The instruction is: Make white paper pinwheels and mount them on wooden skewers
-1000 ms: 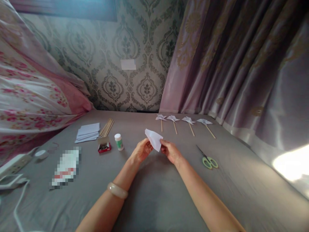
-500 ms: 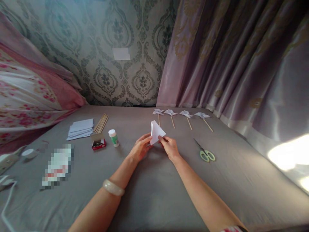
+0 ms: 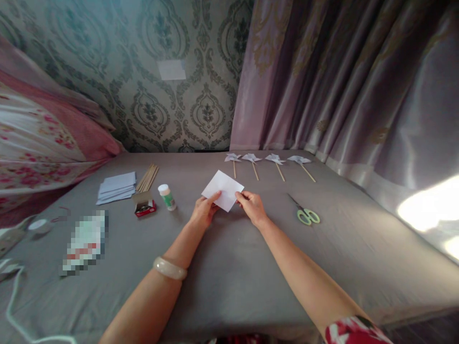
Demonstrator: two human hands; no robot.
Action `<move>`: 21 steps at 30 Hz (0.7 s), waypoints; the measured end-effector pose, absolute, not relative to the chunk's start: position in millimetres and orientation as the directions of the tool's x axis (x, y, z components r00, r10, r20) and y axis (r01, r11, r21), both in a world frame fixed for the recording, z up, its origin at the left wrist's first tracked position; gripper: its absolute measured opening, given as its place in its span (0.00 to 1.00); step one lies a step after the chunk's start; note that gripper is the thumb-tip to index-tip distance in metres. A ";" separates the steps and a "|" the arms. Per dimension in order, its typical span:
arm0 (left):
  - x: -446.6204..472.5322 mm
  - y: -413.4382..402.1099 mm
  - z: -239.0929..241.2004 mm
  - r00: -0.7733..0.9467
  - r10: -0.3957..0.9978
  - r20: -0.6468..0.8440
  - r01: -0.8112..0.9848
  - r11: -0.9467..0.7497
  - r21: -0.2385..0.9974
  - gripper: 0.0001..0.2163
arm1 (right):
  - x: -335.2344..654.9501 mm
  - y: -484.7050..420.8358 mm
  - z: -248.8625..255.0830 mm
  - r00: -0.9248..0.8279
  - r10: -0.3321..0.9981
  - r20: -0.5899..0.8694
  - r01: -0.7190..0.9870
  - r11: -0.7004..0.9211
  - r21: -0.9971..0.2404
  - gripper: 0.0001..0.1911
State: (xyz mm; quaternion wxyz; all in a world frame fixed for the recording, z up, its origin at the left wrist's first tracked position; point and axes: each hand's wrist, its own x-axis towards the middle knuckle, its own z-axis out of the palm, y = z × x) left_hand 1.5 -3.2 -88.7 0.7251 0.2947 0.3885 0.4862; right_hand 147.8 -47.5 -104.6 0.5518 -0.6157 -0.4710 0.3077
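A white square sheet of paper (image 3: 225,186) is held up in front of me, opened out, with one corner pointing toward the wall. My left hand (image 3: 205,210) is closed on its left side, the thumb lying on the face of the sheet. At the right corner my right hand (image 3: 251,206) pinches the paper between thumb and fingers. Beyond the hands, several paper pinwheels (image 3: 274,158) on wooden sticks lie in a row. Scissors (image 3: 304,212) with pale green handles rest to the right of my right hand.
Left of my hands stand a white-capped glue bottle (image 3: 167,197) and an open red box (image 3: 145,208) of small dark items. Behind them lie wooden sticks (image 3: 147,177) and a paper stack (image 3: 116,187). A blurred packet (image 3: 86,242) and white cable (image 3: 14,296) are at far left.
The paper was folded into a triangle and is now unfolded into a square. My left hand's thumb has shifted onto its face. The view has tilted slightly.
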 end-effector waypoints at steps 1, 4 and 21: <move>0.3 -1.5 -88.7 0.219 0.931 -0.292 -0.477 0.363 0.801 0.13 | 148.9 -46.7 -105.3 0.373 0.918 0.133 0.217 0.053 -0.975 0.20; -1.2 0.8 -89.2 0.222 0.927 -0.303 -0.477 0.374 0.795 0.11 | 150.5 -44.8 -106.4 0.378 0.917 0.129 0.184 0.062 -0.981 0.19; 8.0 -3.1 -89.2 0.228 0.920 -0.320 -0.257 0.374 0.891 0.09 | 190.7 -51.1 -84.0 0.415 0.894 0.168 0.653 -0.164 -0.740 0.13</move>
